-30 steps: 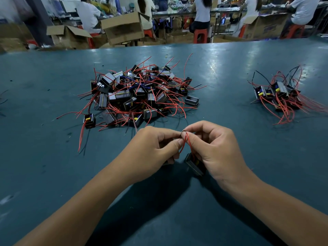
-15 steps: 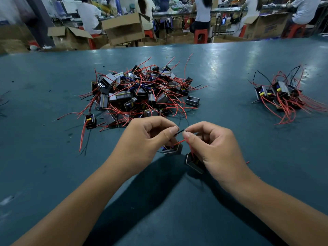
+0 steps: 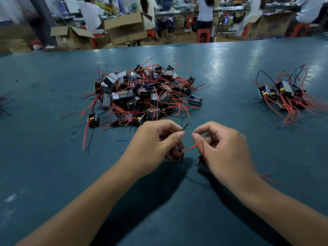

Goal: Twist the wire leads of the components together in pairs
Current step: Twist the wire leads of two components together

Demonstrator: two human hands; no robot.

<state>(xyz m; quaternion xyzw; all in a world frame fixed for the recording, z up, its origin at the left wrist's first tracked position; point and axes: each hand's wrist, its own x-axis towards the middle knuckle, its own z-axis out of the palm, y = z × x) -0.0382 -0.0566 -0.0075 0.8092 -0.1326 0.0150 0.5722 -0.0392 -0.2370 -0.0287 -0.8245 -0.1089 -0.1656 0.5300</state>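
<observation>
Hands are working close together at the near middle of the table (image 3: 53, 174). The left hand (image 3: 156, 141) is pinching a black lead (image 3: 185, 126) between thumb and forefinger, its tip poking up free. The right hand (image 3: 223, 148) is pinching a red lead (image 3: 202, 148) that is running down to a component (image 3: 201, 163) beneath it; a second red lead (image 3: 189, 149) is crossing from the component (image 3: 177, 158) under the left hand. A second ago both thumbs were meeting on one wire bundle; now they are drawing apart, so this pair is probably being re-sorted before twisting. The loose pile (image 3: 142, 93) is lying beyond, the smaller heap (image 3: 287, 96) far right.
</observation>
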